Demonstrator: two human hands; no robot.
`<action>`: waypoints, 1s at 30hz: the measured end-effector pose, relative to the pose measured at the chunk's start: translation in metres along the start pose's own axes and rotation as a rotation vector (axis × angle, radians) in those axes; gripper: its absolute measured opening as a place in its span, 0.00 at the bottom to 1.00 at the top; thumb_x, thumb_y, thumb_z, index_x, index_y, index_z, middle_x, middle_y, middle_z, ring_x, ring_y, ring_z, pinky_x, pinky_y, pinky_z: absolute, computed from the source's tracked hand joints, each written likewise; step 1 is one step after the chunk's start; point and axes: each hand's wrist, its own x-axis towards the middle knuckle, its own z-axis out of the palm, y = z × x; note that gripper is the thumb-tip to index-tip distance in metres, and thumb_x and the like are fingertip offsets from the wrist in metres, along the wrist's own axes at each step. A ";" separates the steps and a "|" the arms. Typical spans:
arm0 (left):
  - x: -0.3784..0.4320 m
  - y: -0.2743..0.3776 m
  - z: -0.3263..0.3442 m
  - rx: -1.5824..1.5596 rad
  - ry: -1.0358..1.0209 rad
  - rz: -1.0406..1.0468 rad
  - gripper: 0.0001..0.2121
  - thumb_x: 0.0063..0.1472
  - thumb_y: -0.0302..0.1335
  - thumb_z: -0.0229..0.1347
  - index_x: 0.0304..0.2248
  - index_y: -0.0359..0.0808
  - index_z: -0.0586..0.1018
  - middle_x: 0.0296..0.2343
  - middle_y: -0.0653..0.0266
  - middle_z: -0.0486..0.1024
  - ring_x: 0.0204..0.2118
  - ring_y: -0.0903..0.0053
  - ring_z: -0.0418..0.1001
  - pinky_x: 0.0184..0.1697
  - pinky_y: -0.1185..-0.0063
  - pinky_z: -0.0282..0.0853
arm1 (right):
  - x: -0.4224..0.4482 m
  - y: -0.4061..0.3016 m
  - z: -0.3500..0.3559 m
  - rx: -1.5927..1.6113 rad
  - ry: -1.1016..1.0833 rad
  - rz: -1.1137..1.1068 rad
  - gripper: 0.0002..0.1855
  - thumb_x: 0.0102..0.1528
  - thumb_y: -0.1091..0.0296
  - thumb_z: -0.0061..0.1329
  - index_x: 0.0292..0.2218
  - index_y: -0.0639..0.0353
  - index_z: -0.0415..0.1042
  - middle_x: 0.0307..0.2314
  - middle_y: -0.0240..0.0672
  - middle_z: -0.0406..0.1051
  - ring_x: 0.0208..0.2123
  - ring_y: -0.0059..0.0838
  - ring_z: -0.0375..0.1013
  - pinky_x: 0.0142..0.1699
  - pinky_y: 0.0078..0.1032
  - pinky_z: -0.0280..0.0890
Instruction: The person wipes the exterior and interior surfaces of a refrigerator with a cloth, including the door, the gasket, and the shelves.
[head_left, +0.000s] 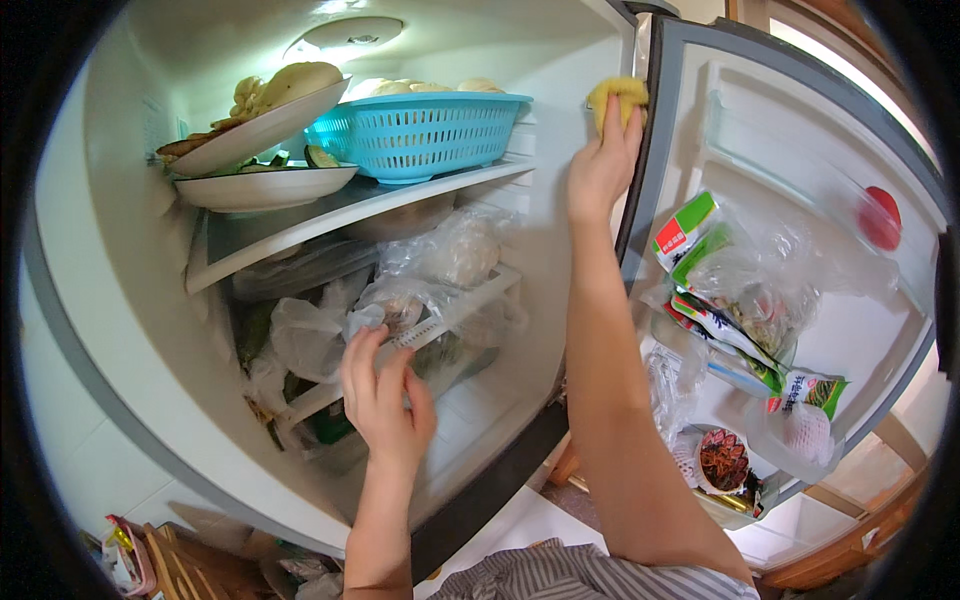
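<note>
My right hand (606, 169) presses a yellow cloth (616, 97) against the inner side wall of an open refrigerator, high up near the hinge-side edge. Its arm stretches upward between the compartment and the door. Lower down, my left hand (386, 390) is at the front rim of a clear drawer (420, 335), fingers apart, fingertips by the plastic bags (307, 337) inside. Whether those fingertips touch the rim or a bag is hard to tell. On the shelf (375, 221) above stands a light-blue plastic basket (427, 135) of pale, bun-like food.
A tilted plate of food (262, 120) leans above another plate (270, 187) with cut green vegetables. The open door (697, 225) on the right carries packets (727, 330), bags and a round container of dark red food (724, 459). A pink basket (139, 562) sits bottom left.
</note>
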 end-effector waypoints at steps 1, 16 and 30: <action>0.003 0.008 -0.003 -0.017 -0.004 -0.008 0.10 0.49 0.15 0.46 0.31 0.30 0.75 0.40 0.50 0.70 0.46 0.53 0.66 0.48 0.65 0.62 | -0.013 0.003 -0.005 -0.017 -0.004 -0.009 0.25 0.46 0.84 0.40 0.48 0.59 0.68 0.53 0.53 0.54 0.54 0.54 0.55 0.57 0.39 0.53; 0.003 0.022 -0.031 -0.131 -0.167 0.121 0.15 0.43 0.18 0.49 0.34 0.32 0.74 0.40 0.49 0.70 0.43 0.53 0.69 0.45 0.65 0.65 | -0.043 0.004 -0.012 -0.553 -0.190 -0.452 0.23 0.48 0.72 0.41 0.48 0.57 0.67 0.54 0.38 0.57 0.54 0.47 0.54 0.58 0.47 0.47; 0.000 0.022 -0.025 -0.193 -0.358 0.046 0.11 0.46 0.18 0.53 0.32 0.32 0.75 0.38 0.55 0.72 0.40 0.58 0.71 0.44 0.68 0.67 | -0.063 0.011 -0.033 -0.505 -0.297 -0.261 0.29 0.49 0.79 0.40 0.54 0.58 0.58 0.56 0.49 0.50 0.53 0.59 0.54 0.58 0.42 0.52</action>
